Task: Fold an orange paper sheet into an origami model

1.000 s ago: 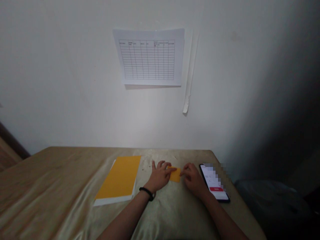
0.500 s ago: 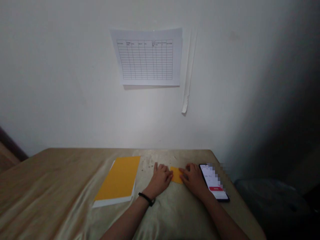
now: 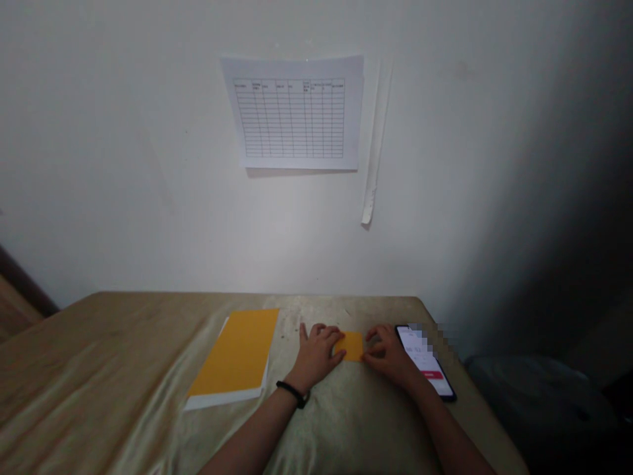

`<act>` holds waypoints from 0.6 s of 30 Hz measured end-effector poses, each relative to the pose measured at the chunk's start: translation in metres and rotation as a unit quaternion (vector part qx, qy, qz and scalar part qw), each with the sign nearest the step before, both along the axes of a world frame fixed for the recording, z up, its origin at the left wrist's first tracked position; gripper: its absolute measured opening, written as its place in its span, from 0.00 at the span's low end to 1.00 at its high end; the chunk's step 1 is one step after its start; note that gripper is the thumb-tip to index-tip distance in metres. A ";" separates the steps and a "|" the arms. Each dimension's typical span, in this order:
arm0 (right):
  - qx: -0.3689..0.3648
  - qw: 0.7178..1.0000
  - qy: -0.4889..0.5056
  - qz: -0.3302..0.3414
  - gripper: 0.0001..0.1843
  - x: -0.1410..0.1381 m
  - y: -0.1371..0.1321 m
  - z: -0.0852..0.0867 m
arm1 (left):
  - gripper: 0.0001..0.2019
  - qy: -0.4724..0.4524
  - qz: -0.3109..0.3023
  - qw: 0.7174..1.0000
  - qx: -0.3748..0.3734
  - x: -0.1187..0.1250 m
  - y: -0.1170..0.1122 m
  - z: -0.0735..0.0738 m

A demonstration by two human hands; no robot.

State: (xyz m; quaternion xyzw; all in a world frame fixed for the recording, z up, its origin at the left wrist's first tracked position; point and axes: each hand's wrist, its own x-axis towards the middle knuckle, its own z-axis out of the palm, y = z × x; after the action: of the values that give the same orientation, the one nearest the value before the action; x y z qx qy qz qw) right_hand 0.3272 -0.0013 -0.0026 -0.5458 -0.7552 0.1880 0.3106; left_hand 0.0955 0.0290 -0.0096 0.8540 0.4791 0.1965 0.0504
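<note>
Fingertips (image 3: 339,335) of left hand (image 3: 315,351) partly hide yellow square (image 3: 353,346).

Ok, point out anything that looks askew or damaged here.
The white strip on the wall, right of the printed sheet, slants and its lower end looks ragged, as if torn. White paper pokes out unevenly from under the large yellow sheet.

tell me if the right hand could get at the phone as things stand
Probably yes: the right hand is close beside the phone with nothing visible between them, though it faces the small yellow square.
</note>
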 end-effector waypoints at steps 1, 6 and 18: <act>-0.003 1.000 0.004 0.001 0.07 0.000 -0.001 0.000 | 0.18 0.001 0.002 1.000 0.002 0.000 -0.001 0.001; 0.005 1.000 -0.016 -0.009 0.08 0.000 0.001 -0.001 | 0.18 0.008 0.004 1.000 0.003 0.001 -0.002 0.003; 0.031 0.987 -0.114 -0.104 0.11 -0.006 0.014 -0.004 | 0.17 0.002 0.006 1.000 -0.001 0.001 0.000 0.000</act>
State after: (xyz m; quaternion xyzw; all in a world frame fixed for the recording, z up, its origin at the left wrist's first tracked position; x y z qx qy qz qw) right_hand 0.3208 0.0130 -0.0066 -0.6295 -0.7301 0.0675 0.2571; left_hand 0.0964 0.0293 -0.0098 0.8514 0.4845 0.1948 0.0492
